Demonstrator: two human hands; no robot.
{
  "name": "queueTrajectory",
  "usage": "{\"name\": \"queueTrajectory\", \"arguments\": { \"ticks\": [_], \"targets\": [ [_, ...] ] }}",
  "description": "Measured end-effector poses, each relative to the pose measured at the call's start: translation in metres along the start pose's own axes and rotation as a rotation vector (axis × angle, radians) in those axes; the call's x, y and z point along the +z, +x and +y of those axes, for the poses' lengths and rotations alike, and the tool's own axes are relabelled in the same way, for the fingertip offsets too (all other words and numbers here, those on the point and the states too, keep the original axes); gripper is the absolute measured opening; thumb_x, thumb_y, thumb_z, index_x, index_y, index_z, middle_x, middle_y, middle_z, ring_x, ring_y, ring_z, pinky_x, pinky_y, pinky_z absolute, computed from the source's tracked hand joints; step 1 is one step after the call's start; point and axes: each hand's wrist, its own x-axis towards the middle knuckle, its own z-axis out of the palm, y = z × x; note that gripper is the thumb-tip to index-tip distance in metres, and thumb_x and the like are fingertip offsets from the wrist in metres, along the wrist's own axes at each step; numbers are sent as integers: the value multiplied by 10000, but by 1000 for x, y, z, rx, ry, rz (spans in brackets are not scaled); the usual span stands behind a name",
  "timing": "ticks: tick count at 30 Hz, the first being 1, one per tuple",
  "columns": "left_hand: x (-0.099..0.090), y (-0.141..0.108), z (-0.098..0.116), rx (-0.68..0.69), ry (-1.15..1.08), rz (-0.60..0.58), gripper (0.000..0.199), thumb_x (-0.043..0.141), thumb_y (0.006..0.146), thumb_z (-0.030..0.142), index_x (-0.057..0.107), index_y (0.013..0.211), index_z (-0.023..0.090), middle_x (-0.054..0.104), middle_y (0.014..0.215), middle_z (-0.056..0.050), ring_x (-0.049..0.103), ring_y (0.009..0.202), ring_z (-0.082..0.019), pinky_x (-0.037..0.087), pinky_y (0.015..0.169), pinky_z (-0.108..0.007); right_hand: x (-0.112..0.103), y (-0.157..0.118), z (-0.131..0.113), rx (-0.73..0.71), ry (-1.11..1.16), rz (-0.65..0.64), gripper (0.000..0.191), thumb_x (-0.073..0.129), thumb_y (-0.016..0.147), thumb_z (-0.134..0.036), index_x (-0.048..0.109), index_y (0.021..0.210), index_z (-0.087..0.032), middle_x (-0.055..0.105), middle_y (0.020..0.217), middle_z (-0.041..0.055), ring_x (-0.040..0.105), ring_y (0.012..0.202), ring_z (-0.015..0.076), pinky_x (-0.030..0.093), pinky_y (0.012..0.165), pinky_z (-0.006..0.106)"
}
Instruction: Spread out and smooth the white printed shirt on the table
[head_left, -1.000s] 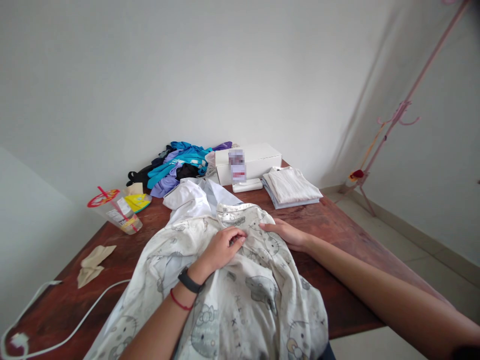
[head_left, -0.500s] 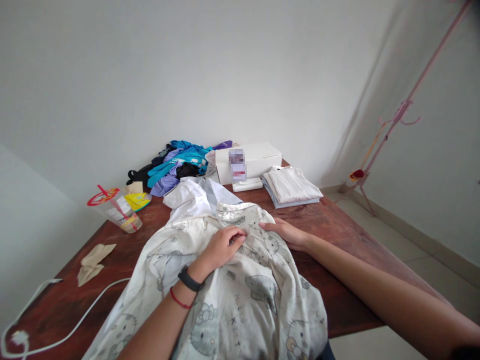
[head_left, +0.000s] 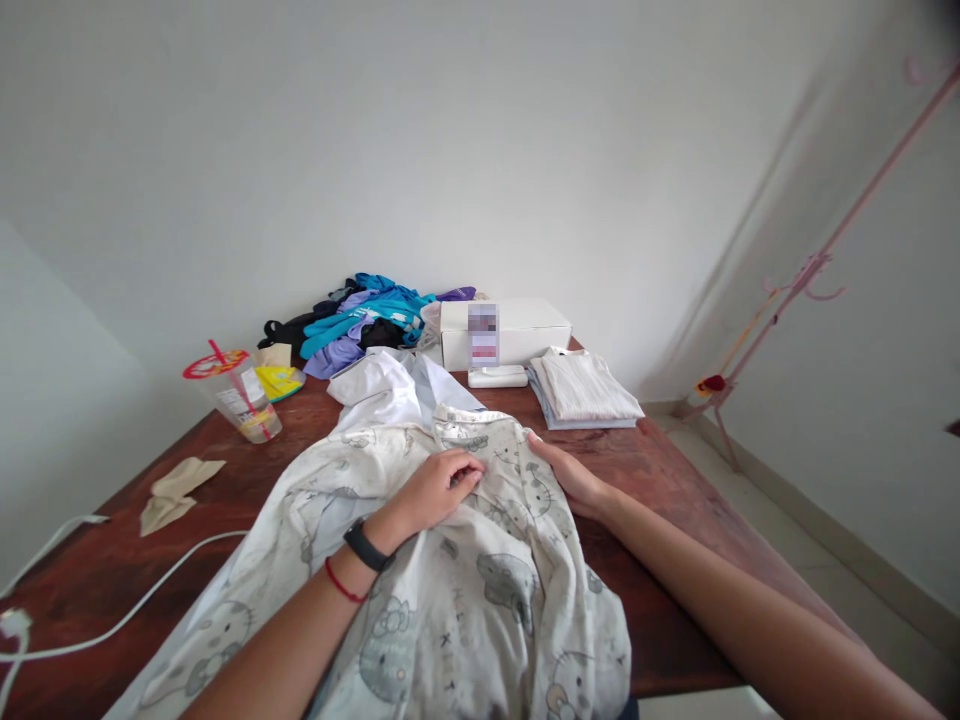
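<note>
A white shirt printed with grey cartoon cats is spread over the near part of the table, its collar pointing away from me. On the upper middle of the shirt lies my left hand, its fingers curled and closed at the cloth; the fingertips are partly hidden. My right hand grips the shirt's right edge just below the collar, thumb on top and the other fingers largely out of sight. A plain white garment sticks out past the shirt at the upper left.
Behind are a heap of clothes, a white box, a white device and folded garments. At left stand a plastic cup, a yellow packet, a crumpled napkin and a white cable. A pink coat rack leans right.
The view has shifted slightly. My left hand has drawn back a little to the left over the shirt, while my right hand stays at the shirt's right edge.
</note>
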Motion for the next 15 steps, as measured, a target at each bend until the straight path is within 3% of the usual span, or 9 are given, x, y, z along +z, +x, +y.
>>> {"name": "queueTrajectory", "arguments": {
  "ticks": [4, 7, 11, 15],
  "targets": [
    [-18, 2, -14, 23, 121, 280, 199, 498, 994, 257, 689, 993, 203, 702, 1022, -62, 650, 1019, -216, 486, 948, -342, 1, 0, -2, 13, 101, 56, 420, 566, 970, -472, 704, 1168, -128, 795, 1040, 133, 734, 1071, 306, 508, 1052, 460],
    [-26, 2, -37, -62, 242, 445, 275, 520, 954, 249, 619, 1202, 184, 671, 1208, -114, 614, 1173, -264, 462, 1047, -413, -2, -1, -5, 0, 145, 121, 437, 565, 944, -465, 698, 1187, -127, 803, 983, 127, 750, 1015, 328, 537, 1001, 486],
    [-21, -1, -60, -259, 415, 340, 548, 613, 885, 263, 495, 1410, 162, 595, 1392, -170, 551, 1308, -327, 429, 1109, -464, -6, -4, -9, -83, 194, 198, 430, 567, 893, -420, 707, 1190, -140, 809, 936, 103, 756, 969, 342, 558, 956, 506],
    [-17, -3, -60, -287, 491, 241, 510, 612, 897, 269, 536, 1382, 130, 609, 1375, -193, 537, 1307, -357, 418, 1104, -486, -10, -4, -14, -176, 214, 289, 400, 595, 825, -360, 738, 1128, -143, 808, 864, 91, 760, 920, 350, 581, 909, 499]
  ]
}}
